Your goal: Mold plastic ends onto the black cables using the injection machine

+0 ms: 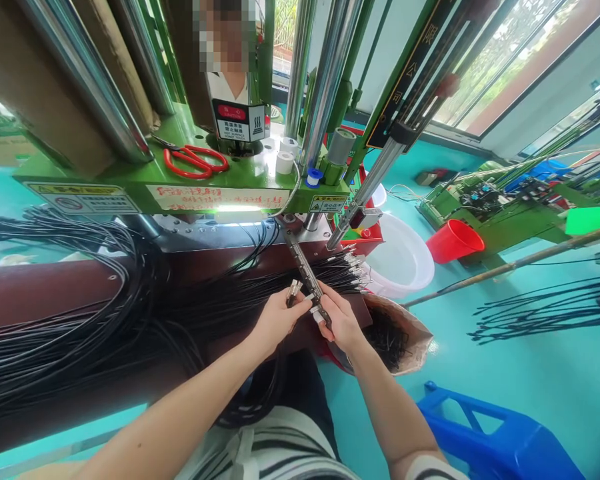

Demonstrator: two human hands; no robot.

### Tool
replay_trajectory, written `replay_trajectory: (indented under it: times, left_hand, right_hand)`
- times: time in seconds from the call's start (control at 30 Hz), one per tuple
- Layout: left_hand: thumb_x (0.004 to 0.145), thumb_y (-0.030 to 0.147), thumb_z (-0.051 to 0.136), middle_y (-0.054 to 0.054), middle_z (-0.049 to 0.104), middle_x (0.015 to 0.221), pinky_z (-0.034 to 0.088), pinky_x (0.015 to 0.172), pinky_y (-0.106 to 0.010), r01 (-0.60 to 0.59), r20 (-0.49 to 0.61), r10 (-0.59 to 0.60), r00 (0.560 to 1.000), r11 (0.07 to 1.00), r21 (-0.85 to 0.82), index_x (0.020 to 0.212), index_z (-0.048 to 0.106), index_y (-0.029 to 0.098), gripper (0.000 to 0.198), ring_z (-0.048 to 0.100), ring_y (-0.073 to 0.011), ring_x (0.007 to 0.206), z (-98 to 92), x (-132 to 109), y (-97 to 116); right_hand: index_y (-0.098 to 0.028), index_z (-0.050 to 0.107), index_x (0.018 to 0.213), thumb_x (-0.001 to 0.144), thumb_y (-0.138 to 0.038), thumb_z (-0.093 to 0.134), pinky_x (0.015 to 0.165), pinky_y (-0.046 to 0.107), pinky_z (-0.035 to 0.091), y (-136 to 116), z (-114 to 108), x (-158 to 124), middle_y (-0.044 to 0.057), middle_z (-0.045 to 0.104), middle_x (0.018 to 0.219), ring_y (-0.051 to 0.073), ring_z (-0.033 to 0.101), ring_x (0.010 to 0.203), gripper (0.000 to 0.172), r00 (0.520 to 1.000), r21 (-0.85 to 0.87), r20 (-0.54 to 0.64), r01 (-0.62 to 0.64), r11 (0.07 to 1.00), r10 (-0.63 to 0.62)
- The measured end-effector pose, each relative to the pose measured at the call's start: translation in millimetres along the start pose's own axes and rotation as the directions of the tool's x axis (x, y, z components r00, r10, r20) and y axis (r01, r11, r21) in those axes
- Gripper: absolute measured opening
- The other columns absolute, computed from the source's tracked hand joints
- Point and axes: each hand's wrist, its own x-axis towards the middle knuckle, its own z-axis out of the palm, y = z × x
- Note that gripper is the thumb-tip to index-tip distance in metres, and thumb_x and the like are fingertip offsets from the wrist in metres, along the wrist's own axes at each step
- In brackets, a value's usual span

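Observation:
My left hand (pixel 275 320) is closed around a few black cables whose metal connectors (pixel 294 292) stick up between thumb and fingers. Its thumb reaches toward the near end of a long, narrow metal bar (pixel 303 260) with small fittings along it. That end is pinched by my right hand (pixel 341 321), which has white coverings on some fingertips. The bar's far end rests at the green press's metal bed (pixel 220 237). Behind my hands, a bundle of black cables (pixel 250 287) lies on the brown table, its silvery ends pointing right.
Red-handled scissors (pixel 195 162) and white tape rolls (pixel 285 162) lie on the press. More looped cables (pixel 80 327) cover the table's left. A bag of black scraps (pixel 415 347), a white tub (pixel 403 257), a red bucket (pixel 455 241) and a blue stool (pixel 505 433) stand right.

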Motion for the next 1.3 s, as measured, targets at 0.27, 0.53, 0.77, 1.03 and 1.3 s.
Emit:
replay_trajectory:
  times: [0.27,0.53,0.77,1.03,1.3]
  left_hand:
    - [0.066,0.036,0.062,0.010,0.034,0.043,0.021,0.033,-0.017,-0.022,-0.022,0.022,1.000,1.000,0.003,0.064,0.043,0.018,0.026,0.028,-0.0037,0.033,-3.9,0,-8]
    - [0.078,0.051,0.045,0.010,0.031,0.049,0.016,0.032,-0.016,-0.115,-0.133,0.100,0.986,0.987,-0.109,0.079,0.045,0.020,0.030,0.022,-0.0034,0.035,-7.5,-5,2]
    - [0.071,0.043,0.058,0.011,0.027,0.046,0.013,0.034,-0.016,-0.056,-0.073,0.049,0.996,0.995,-0.087,0.069,0.040,0.021,0.028,0.019,-0.0029,0.034,-9.9,-3,3]
    - [0.065,0.037,0.064,0.008,0.037,0.046,0.019,0.037,-0.019,-0.136,-0.178,0.133,0.975,0.991,-0.004,0.063,0.048,0.018,0.025,0.027,-0.0045,0.038,-10.3,1,-4]
    - [0.068,0.040,0.061,0.007,0.040,0.046,0.026,0.039,-0.020,-0.130,-0.167,0.119,0.979,0.990,-0.052,0.063,0.050,0.018,0.025,0.033,-0.0064,0.039,-13.8,-2,-2]
  right_hand:
    - [-0.018,0.040,0.133,0.086,-0.041,0.045,0.027,0.014,0.026,-2,1,-3,-0.008,0.045,0.046,0.003,0.034,0.029,0.052,0.998,-0.240,0.058,0.037,0.970,-0.023]
    - [-0.016,0.046,0.127,0.083,-0.040,0.051,0.025,0.014,0.023,2,0,-4,-0.007,0.046,0.048,0.003,0.032,0.030,0.050,0.999,-0.055,-0.020,0.032,0.998,-0.033]
    - [-0.016,0.049,0.125,0.083,-0.039,0.052,0.026,0.014,0.021,0,-1,-4,-0.006,0.046,0.048,0.003,0.031,0.029,0.048,1.000,-0.034,0.004,0.015,0.999,-0.015]
    - [-0.017,0.046,0.128,0.084,-0.040,0.050,0.026,0.014,0.024,-3,-2,-4,-0.007,0.046,0.048,0.003,0.031,0.029,0.050,0.998,-0.105,0.068,-0.004,0.994,0.011]
    - [-0.021,0.045,0.129,0.085,-0.039,0.049,0.027,0.014,0.026,1,-1,-5,-0.005,0.048,0.054,0.002,0.032,0.032,0.048,0.996,-0.213,0.089,0.034,0.977,-0.015]
